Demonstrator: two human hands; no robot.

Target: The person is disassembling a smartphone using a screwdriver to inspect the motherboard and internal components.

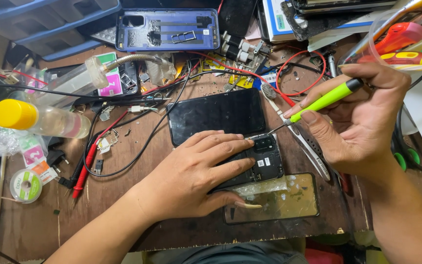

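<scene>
Now my left hand (pixel 196 176) lies flat, open, pinning the opened phone (pixel 262 164); my right hand (pixel 362 122) grips a green screwdriver (pixel 326 100), tip on it.

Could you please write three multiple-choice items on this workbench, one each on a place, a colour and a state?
1. Where does the screwdriver tip rest?
A. on the opened phone's top edge
B. on the bottle cap
C. on the blue back cover

2. What colour is the bottle cap?
A. red
B. yellow
C. white

3. What is the left hand doing?
A. lifting a screen off the bench
B. hanging in the air
C. pressing flat on the opened phone

Answers:
1 A: the right hand holds the tip at the phone's top edge, near the camera block.
2 B: the cap on the lying bottle is yellow.
3 C: palm and fingers lie spread on the phone.
</scene>
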